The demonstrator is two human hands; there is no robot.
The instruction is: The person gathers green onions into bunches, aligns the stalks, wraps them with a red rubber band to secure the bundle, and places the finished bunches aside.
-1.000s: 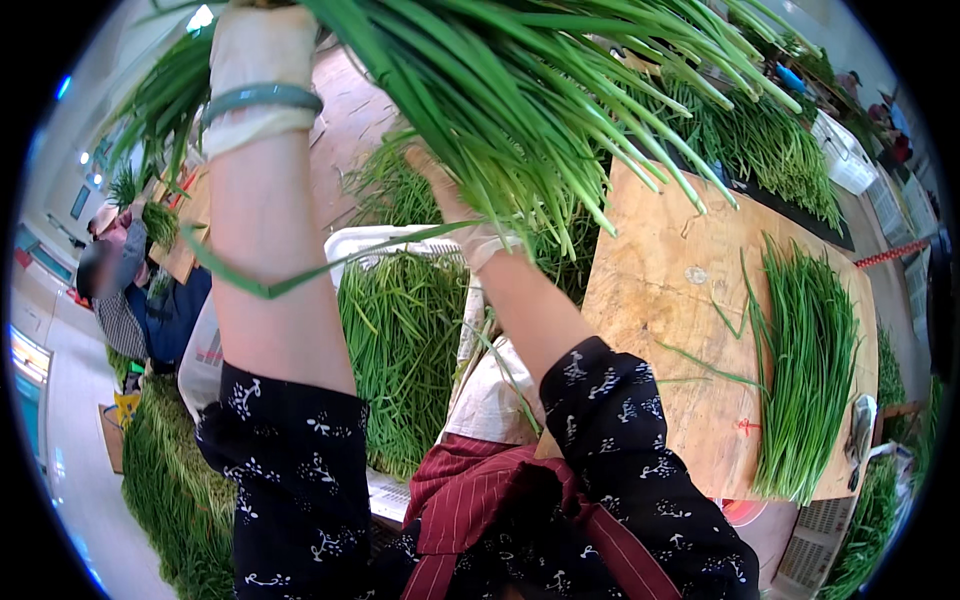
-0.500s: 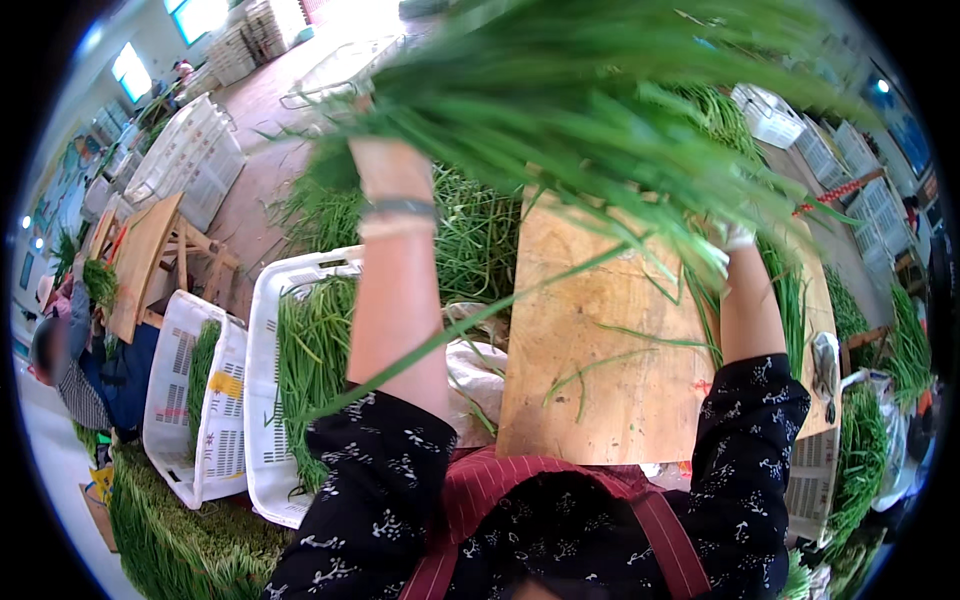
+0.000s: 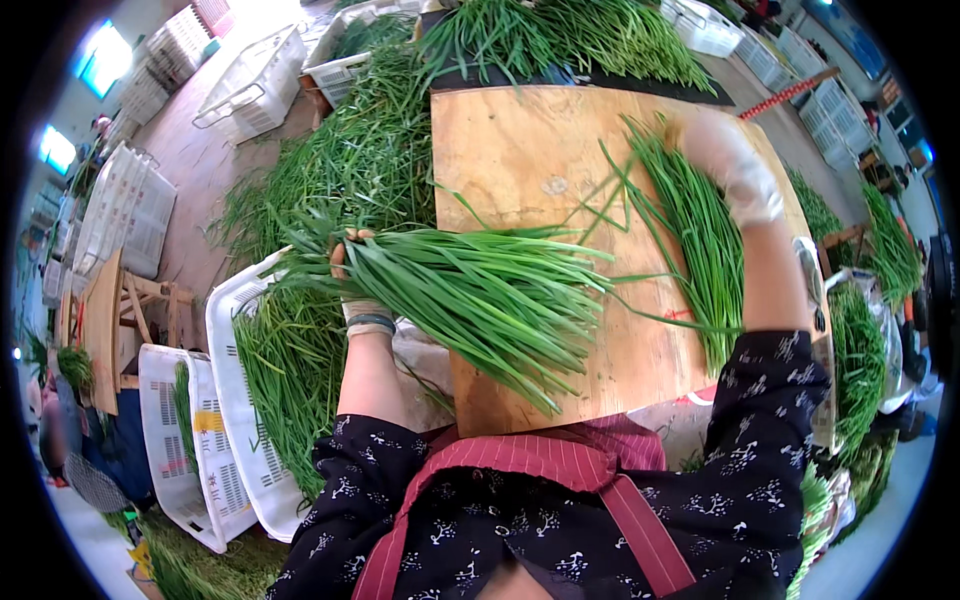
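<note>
My left hand (image 3: 352, 262) is closed around one end of a bunch of long green chives (image 3: 490, 295). The bunch fans out to the right, over the left part of the wooden board (image 3: 545, 150). My right hand (image 3: 722, 165), in a pale glove, is at the far right of the board. Motion smears its fingers, so I cannot tell what they hold, if anything. Just left of it and below lies a second row of chives (image 3: 695, 250) on the board. A few loose stalks lie between the two bunches.
A white plastic crate (image 3: 222, 315) full of chives stands at the left, beside another white crate (image 3: 215, 470). Beyond the board's left edge is a large chive heap (image 3: 340, 160). More bundles (image 3: 610, 40) lie past its far edge. A person (image 3: 85, 440) sits at far left.
My left hand has come down and left from high up, bringing the chives over the board. My right hand has moved up, away from the blurred stalks, to the board's far right.
</note>
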